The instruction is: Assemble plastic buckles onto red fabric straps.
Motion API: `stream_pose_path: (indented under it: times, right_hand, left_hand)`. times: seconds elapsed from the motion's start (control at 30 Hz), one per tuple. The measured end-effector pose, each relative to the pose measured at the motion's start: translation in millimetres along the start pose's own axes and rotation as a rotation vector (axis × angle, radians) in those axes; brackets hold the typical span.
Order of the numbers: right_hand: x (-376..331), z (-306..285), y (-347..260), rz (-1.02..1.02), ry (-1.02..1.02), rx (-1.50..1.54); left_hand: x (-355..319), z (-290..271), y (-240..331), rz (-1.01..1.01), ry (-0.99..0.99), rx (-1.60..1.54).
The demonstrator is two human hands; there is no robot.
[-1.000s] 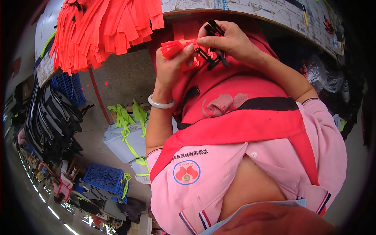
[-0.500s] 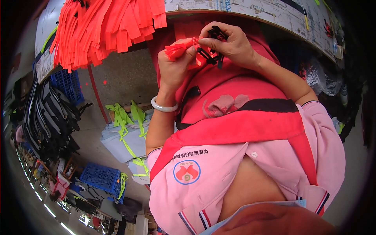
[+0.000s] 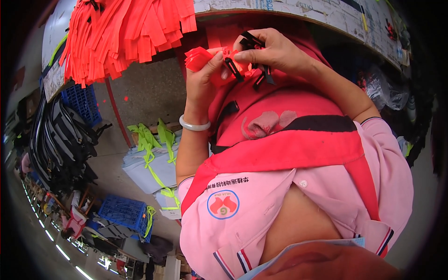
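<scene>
My left hand [image 3: 204, 77] is closed around a small bunch of folded red fabric strips [image 3: 198, 58], with the thumb pressed on them. Close beside it, my right hand [image 3: 282, 53] pinches with thumb and forefinger where the red strips meet several black slotted, buckle-like pieces [image 3: 252, 41]. One black slotted piece [image 3: 233, 70] hangs between the two hands, and others dangle below the right fingers. Both hands are held above the lap, over a red apron [image 3: 266, 93]. How the black pieces join the red strips is partly hidden by the fingers.
A big pile of red strips [image 3: 126, 37] hangs over the edge of the worktable [image 3: 298, 8] at far left. Black-and-grey straps [image 3: 60, 140] hang at left, near blue crates [image 3: 122, 212]. Pale sheets with lime-green ties [image 3: 144, 175] lie on the floor. Clear plastic [image 3: 382, 91] sits at right.
The red bunch in my left hand has turned and fanned out up to the left. A black piece now hangs more upright between the hands. My right hand has shifted slightly left.
</scene>
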State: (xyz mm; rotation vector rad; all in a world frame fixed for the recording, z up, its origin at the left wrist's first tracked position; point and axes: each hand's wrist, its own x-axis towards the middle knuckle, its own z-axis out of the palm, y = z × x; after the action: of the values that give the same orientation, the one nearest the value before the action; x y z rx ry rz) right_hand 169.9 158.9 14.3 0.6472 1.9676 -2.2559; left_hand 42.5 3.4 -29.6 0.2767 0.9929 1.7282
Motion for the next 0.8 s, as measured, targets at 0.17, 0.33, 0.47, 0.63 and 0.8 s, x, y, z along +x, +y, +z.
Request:
stream_pose_path:
  times: [0.17,0.33,0.47,0.63,0.8]
  right_hand:
    - [2,1,3,0.013,0.062,-0.038]
    - [2,0,4,0.003,0.093,-0.065]
    - [2,0,6,-0.037,0.089,-0.095]
    - [3,5,5,-0.003,0.129,0.017]
    - [4,9,1,0.010,0.169,0.105]
  left_hand:
    - [1,-8,-5,-0.039,-0.039,-0.073]
    - [2,-5,-4,-0.044,-0.051,-0.060]
    - [1,-6,-6,-0.044,-0.028,-0.014]
    - [0,-4,-3,-0.006,-0.004,0.077]
    - [4,-6,3,0.001,-0.018,0.072]
